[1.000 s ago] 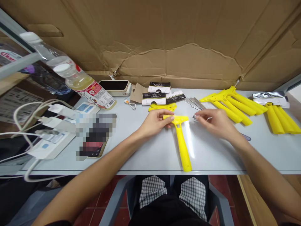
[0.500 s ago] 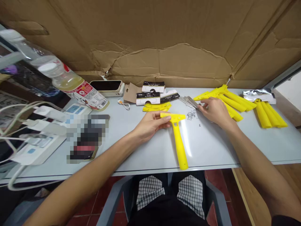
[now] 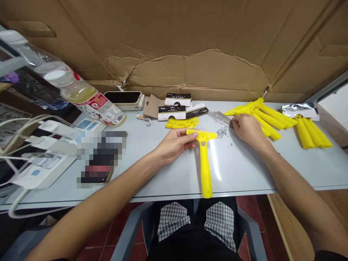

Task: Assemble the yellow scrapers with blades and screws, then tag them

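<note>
My left hand (image 3: 179,144) is closed on one end of the T-shaped head of a yellow scraper handle (image 3: 206,166), whose grip points toward me over the table's front edge. Thin metal blades (image 3: 219,118) lie fanned out right of the middle. At their right-hand ends, the thumb and fingers of my right hand (image 3: 247,127) pinch a blade; the fingertips partly hide it. Just below the blades is a small heap of tiny screws (image 3: 223,132), with a single one apart from it. Curved yellow plastic strips (image 3: 182,123) lie beyond my left hand.
More yellow scraper handles (image 3: 272,115) are piled to the right, others (image 3: 312,132) beside a silver packet (image 3: 299,111). Small boxes (image 3: 172,113) stand at the back against cardboard (image 3: 174,43). A bottle (image 3: 100,107), a power strip (image 3: 51,159) and a blurred phone-like item (image 3: 102,157) are left.
The scraper handle's lower end has swung slightly left while my left hand keeps its hold. My right hand has shifted a little right, its fingers drawn closer together at the blade ends.
</note>
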Motion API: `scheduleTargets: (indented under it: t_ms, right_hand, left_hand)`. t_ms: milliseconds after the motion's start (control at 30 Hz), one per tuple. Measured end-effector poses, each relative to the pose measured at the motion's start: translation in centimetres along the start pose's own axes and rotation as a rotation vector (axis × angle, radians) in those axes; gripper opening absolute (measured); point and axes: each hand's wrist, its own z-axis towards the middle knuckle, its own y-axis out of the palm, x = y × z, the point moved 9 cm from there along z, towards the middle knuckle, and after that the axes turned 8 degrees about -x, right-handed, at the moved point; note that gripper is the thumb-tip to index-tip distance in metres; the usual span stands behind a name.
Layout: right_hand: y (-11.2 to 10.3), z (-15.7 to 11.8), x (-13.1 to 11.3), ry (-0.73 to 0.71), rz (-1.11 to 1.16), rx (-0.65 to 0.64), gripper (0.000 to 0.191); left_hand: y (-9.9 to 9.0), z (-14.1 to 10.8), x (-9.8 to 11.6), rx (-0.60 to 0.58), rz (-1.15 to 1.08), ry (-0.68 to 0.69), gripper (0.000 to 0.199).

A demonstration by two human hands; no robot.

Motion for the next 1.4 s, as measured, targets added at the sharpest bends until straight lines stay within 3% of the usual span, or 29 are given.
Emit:
scheduleTargets:
  t_ms: [300, 533, 733, 800, 933, 1000, 1100, 1233, 1333, 1400]
  right_hand:
    - [-0.1, 0.5, -0.1, -0.055, -0.020, -0.004, 0.023]
    - [-0.6, 0.5, 0.2, -0.090, 0.004, 0.055, 0.035]
    - [-3.1, -0.4, -0.6, -0.130, 0.267, 0.189, 0.031]
    - [-3.3, -0.7, -1.6, -0.153, 0.452, 0.152, 0.028]
    - [-2.2, -0.9, -4.8, -0.239, 0.753, -0.100, 0.027]
    - [-1.9, -0.9, -6.2, -0.283, 0.803, -0.206, 0.027]
    - [-2.2, -0.4, -6.8, -0.294, 0.788, -0.236, 0.026]
    - [-2.0, 0.1, -6.2, -0.251, 0.727, -0.186, 0.026]
    - [-1.0, -0.1, -7.0, -0.278, 0.608, -0.199, 0.029]
    - [-0.7, 0.0, -7.4, -0.291, 0.511, -0.178, 0.031]
  left_hand:
    - [0.1, 0.0, -0.2, -0.012, 0.021, 0.010, 0.023]
    - [0.2, -0.1, -0.2, -0.023, 0.021, 0.001, 0.024]
    - [0.3, -0.1, -0.2, -0.035, 0.035, 0.015, 0.024]
    - [0.2, 0.0, -0.2, -0.031, 0.037, 0.018, 0.023]
    - [0.2, 0.0, -0.3, -0.033, 0.048, 0.035, 0.023]
    - [0.3, 0.1, -0.3, -0.042, 0.054, 0.040, 0.024]
    - [0.4, 0.1, -0.1, -0.045, 0.075, 0.051, 0.025]
    - [0.2, -0.2, 0.3, -0.012, 0.220, 0.043, 0.035]
    - [-0.6, -0.5, 0.7, 0.082, 0.492, 0.014, 0.051]
    - [-0.8, -0.6, 1.5, 0.132, 0.721, 0.046, 0.050]
